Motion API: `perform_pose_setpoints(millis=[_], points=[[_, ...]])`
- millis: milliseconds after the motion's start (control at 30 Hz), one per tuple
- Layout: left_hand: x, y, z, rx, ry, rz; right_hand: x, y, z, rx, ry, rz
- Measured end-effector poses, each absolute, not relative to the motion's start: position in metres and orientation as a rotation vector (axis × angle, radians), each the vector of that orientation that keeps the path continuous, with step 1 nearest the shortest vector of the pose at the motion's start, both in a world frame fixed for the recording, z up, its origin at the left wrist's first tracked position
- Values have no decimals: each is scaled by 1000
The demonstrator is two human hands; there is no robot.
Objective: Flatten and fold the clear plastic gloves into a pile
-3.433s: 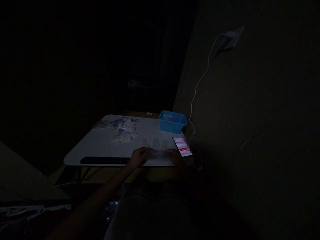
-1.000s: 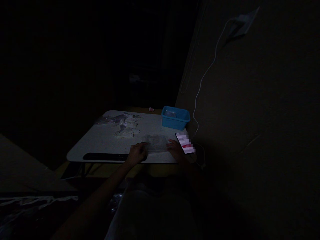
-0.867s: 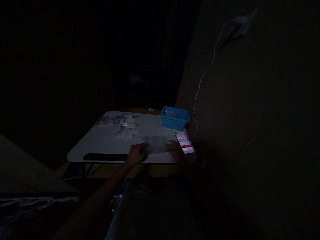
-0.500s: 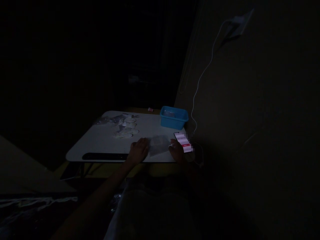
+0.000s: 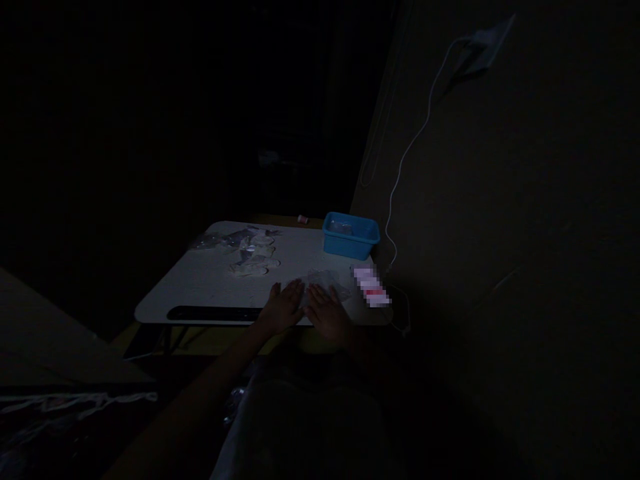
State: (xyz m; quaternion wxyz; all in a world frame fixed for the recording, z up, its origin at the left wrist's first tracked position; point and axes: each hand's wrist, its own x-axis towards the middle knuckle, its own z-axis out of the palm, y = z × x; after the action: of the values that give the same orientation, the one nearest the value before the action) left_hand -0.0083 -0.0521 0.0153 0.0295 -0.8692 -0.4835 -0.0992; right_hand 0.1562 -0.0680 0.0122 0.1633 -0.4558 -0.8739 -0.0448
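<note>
A thin clear plastic bag (image 5: pixel 330 280) lies at the front of the small white table (image 5: pixel 200 283). Both my hands rest on its near part, side by side. My left hand (image 5: pixel 284 308) is flat with its fingers stretched forward. Close beside it, my right hand (image 5: pixel 327 312) also lies flat, fingers spread over the plastic. The palms hide the bag's near edge. To the right of my right hand is a lit phone (image 5: pixel 371 287), its screen blurred out.
A blue plastic basin (image 5: pixel 350 247) with something clear inside stands at the back right. Crumpled clear bags and pale flat pieces (image 5: pixel 250 257) lie at the left. A white cable (image 5: pixel 400 170) hangs from the wall outlet (image 5: pixel 487 47). The room is very dark.
My right hand has moved left from the bag's right edge, beside the phone, to lie next to my left hand. Its closed fingers have opened out flat. The bag now looks more wrinkled.
</note>
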Motion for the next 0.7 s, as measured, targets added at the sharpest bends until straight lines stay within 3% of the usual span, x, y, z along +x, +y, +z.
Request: perform_pose_setpoints(millis=[700], points=[[-5,-54,17,-2645,-1537,-221,245,-49,-2,-1339,-2431,-299]])
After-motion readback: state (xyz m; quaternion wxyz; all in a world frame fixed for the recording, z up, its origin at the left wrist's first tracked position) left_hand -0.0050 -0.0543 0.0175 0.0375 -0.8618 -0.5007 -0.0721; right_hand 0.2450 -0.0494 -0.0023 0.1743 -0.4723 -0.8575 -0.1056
